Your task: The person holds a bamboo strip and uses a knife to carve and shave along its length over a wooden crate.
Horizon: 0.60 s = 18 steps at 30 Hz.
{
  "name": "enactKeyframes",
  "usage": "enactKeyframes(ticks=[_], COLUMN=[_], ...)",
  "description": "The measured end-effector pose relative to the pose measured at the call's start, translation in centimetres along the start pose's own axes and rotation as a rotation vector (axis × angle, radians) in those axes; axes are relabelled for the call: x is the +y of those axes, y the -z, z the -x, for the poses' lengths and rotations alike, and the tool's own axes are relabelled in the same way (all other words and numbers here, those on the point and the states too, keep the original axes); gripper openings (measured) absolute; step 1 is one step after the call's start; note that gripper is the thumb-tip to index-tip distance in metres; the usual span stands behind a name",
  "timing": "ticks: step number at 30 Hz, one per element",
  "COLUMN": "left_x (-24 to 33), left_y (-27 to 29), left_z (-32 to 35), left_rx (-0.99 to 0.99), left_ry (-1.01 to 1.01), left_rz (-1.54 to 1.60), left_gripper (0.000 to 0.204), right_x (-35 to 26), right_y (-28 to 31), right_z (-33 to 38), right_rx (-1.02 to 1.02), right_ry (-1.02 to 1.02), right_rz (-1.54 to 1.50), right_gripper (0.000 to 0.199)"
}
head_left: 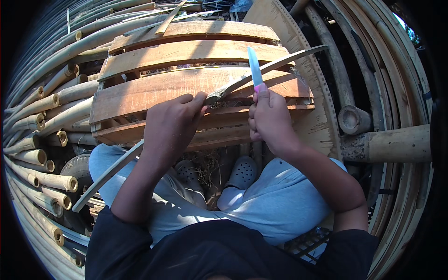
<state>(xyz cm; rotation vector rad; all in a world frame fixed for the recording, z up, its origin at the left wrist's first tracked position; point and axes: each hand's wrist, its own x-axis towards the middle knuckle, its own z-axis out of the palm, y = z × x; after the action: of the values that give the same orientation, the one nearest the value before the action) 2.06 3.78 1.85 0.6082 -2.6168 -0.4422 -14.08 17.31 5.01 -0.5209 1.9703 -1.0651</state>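
Note:
My left hand (175,122) is closed around a long split bamboo strip (285,59). The strip runs slantwise from beside my left knee, under my left forearm, up to the far right, and a rough joint shows just past my fingers. In my right hand (273,115) is a knife with a pink collar at the handle, gripped in a fist. Its pale blade (255,66) points up and away from me and overlaps the strip in this view; whether they touch I cannot tell. Below both lies a slatted wooden pallet (154,91), used as a low bench.
Cut bamboo poles (70,183) are stacked along my left, ends facing me. A thin plywood sheet (310,88) leans right of the pallet. Thick bamboo (396,143) and long strips lie at the right. A loose split piece (170,18) rests on the pallet's far edge.

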Motion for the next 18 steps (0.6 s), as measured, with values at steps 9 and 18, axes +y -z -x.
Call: enactKeyframes(ticks=[9,18], left_x=[0.2,0.1], left_y=[-0.2,-0.3], left_z=[0.1,-0.2], left_rx=[0.031,0.029], left_ry=[-0.015,-0.017], left_rz=[0.002,-0.004], left_gripper=[0.021,0.021], right_x=[0.2,-0.2], right_y=[0.3,-0.2], right_z=[-0.8,0.2], right_rx=[0.068,0.018], right_ry=[0.018,0.008], right_rz=[-0.120,-0.054], right_gripper=[0.038,0.038])
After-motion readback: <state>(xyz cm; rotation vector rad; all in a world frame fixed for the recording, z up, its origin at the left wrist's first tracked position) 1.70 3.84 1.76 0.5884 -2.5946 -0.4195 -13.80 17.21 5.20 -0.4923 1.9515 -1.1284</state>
